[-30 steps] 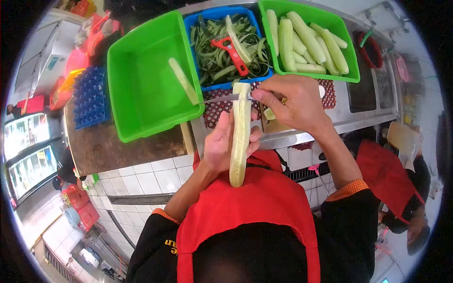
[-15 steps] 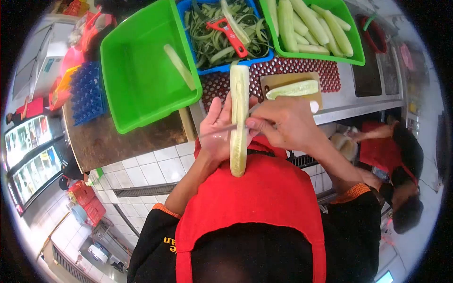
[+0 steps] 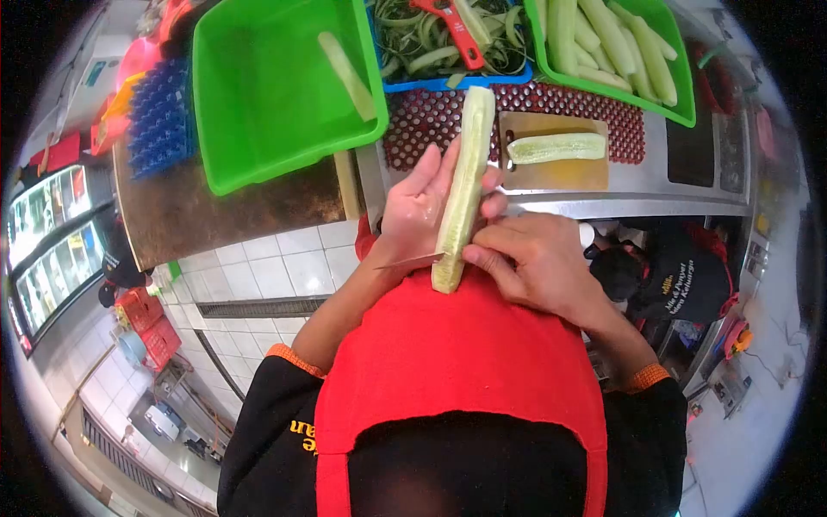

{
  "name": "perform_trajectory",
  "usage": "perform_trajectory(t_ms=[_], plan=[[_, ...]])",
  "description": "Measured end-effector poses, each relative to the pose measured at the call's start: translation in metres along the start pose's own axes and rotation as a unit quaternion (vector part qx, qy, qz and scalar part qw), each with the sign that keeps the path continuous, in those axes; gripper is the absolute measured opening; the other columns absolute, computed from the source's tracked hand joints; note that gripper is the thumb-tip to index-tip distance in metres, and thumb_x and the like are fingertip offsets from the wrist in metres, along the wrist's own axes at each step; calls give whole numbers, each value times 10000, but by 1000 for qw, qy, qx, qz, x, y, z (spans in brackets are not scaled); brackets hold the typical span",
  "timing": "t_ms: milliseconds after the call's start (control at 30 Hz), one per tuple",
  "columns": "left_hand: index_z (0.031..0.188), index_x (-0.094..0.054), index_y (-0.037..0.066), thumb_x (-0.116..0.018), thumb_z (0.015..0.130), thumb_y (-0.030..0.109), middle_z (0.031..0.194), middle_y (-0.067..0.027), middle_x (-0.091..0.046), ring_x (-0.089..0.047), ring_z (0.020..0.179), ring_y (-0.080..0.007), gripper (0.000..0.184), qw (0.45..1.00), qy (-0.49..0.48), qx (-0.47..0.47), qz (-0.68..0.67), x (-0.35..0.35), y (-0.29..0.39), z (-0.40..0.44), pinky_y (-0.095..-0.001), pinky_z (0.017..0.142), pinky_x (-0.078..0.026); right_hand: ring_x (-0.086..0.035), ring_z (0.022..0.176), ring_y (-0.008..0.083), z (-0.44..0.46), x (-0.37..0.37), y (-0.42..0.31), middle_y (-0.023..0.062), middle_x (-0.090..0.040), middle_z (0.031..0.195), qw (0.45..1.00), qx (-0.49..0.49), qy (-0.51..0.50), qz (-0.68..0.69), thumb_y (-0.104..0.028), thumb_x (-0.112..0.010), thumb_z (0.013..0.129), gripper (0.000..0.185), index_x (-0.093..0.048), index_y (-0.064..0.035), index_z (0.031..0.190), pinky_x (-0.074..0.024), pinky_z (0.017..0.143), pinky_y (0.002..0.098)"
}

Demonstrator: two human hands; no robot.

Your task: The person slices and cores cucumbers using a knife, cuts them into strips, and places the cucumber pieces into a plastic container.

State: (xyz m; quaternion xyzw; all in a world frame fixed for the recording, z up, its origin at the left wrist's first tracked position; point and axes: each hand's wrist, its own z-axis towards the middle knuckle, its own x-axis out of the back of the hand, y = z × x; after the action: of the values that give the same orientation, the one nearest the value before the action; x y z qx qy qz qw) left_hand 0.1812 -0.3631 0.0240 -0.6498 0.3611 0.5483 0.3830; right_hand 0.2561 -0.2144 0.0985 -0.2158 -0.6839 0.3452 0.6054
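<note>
From here I see the left hand (image 3: 418, 202) spread, palm up, thumb apart, fingers curled beneath a peeled cucumber (image 3: 466, 185) that slants from one o'clock down to the apron (image 3: 457, 362). The right hand (image 3: 543, 263) pinches a knife (image 3: 412, 262), its blade across the cucumber's lower part. At two o'clock a cutting board (image 3: 568, 176) bears a pale cucumber piece (image 3: 556, 147); at ten, a green tub (image 3: 258, 112) holds a slim strip (image 3: 347, 76); at twelve, peelings (image 3: 422, 34) fill a blue tray (image 3: 482, 79).
</note>
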Motion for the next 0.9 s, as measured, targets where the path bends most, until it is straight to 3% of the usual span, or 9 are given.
perform_trajectory(t_ms=[67, 167, 267, 433, 500, 633, 767, 833, 900], plan=[[1401, -330, 259, -270, 1007, 468, 1013, -71, -470, -463, 921, -225, 450, 999, -33, 11, -24, 2, 0, 0, -372, 828, -434, -618, 634, 279, -5, 0, -3, 77, -629, 695, 999, -5, -31, -13, -220, -704, 786, 126, -672, -98, 786, -475, 572, 375], [1053, -440, 130, -276, 1012, 463, 767, -30, -404, -387, 631, -134, 373, 993, 58, 63, -80, -2, 1, -2, -245, 532, -355, -619, 625, 274, -8, -3, -2, 75, -620, 684, 999, -9, -49, -9, -220, -707, 782, 128, -670, -98, 777, -473, 561, 369], [943, -408, 134, -307, 1011, 458, 665, -1, -361, -346, 553, -113, 346, 986, 150, 67, -11, -3, 3, -1, -198, 467, -298, -613, 602, 271, -6, -3, 1, 87, -615, 666, 999, -10, -37, 16, -208, -707, 791, 117, -679, -94, 788, -462, 543, 362], [946, -421, 120, -373, 1003, 438, 606, 24, -331, -329, 513, -91, 326, 972, 211, -52, 88, -37, 23, 32, -198, 448, -296, -579, 530, 261, 23, 16, 5, 95, -613, 637, 1000, -16, 4, 16, -184, -711, 804, 106, -695, -82, 826, -432, 507, 344], [961, -429, 107, -387, 1006, 408, 637, 15, -352, -341, 537, -81, 307, 992, 105, 17, 64, -34, 45, 47, -196, 445, -296, -541, 491, 256, 42, 22, 7, 96, -577, 595, 998, 24, 56, 26, -196, -712, 804, 122, -682, -79, 795, -404, 486, 354], [961, -420, 65, -381, 1014, 377, 732, -14, -400, -367, 587, -77, 319, 991, 63, -37, 109, -48, 90, 87, -205, 452, -316, -461, 443, 267, 76, 46, 14, 102, -477, 516, 994, 59, 87, -25, -245, -681, 830, 197, -649, -71, 743, -346, 462, 383], [951, -407, 49, -350, 1022, 357, 836, -20, -416, -370, 592, -87, 321, 986, 81, -61, 135, -43, 123, 131, -225, 469, -344, -492, 465, 266, 103, 66, 26, 101, -501, 522, 991, 23, 105, -74, -311, -676, 827, 227, -675, -89, 781, -361, 472, 373], [928, -415, 49, -340, 1023, 345, 768, -21, -416, -381, 590, -106, 320, 977, 94, -81, 171, -34, 142, 154, -233, 475, -340, -625, 648, 344, 112, 74, 33, 135, -623, 661, 993, -70, 73, -65, -390, -631, 833, 251, -699, -153, 787, -479, 595, 432], [897, -420, 48, -339, 1021, 335, 676, -17, -391, -382, 566, -128, 323, 959, 168, -126, 188, -25, 167, 174, -255, 479, -342, -622, 648, 345, 112, 73, 39, 140, -629, 674, 998, -55, 31, -19, -416, -634, 833, 265, -709, -164, 800, -483, 604, 421]])
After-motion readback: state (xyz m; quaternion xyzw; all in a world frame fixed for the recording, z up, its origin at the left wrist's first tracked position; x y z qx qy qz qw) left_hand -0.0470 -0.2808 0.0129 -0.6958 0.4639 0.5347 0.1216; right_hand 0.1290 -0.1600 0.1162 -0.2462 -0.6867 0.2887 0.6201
